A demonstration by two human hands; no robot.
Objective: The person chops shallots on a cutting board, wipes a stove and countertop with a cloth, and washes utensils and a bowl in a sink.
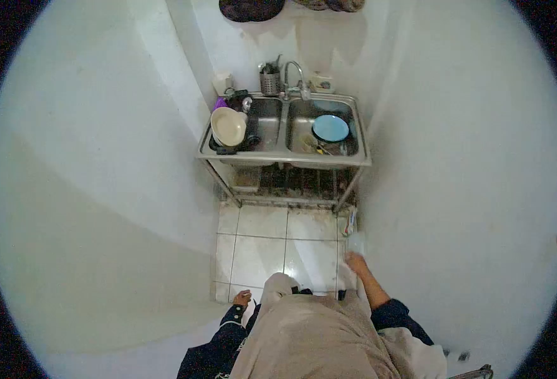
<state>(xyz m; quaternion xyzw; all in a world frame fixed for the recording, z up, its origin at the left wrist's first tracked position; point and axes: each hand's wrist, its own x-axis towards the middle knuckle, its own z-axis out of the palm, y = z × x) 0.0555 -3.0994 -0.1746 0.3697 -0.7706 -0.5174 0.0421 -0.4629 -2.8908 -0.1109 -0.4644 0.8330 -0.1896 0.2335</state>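
My left hand [243, 298] hangs low beside my body, fingers loosely bent and apart, with nothing visible in it. On the other side, my right hand [355, 263] is held forward over the floor near the right wall, its fingers curled in and slightly blurred. A pale, translucent shape [356, 242] shows just beyond that hand; whether I hold it cannot be made out. Ahead stands a steel double sink [283, 156], out of reach of both hands. A cream bowl [228, 127] leans in its left side, and a light-blue plate [331, 128] lies in the right basin.
A tap [295, 69] and a perforated utensil holder [270, 84] stand behind the basins. Beneath the sink is a rack with a container [247, 179]. A white packet [350, 222] lies by the right leg. Walls close in on both sides of the tiled floor [259, 259].
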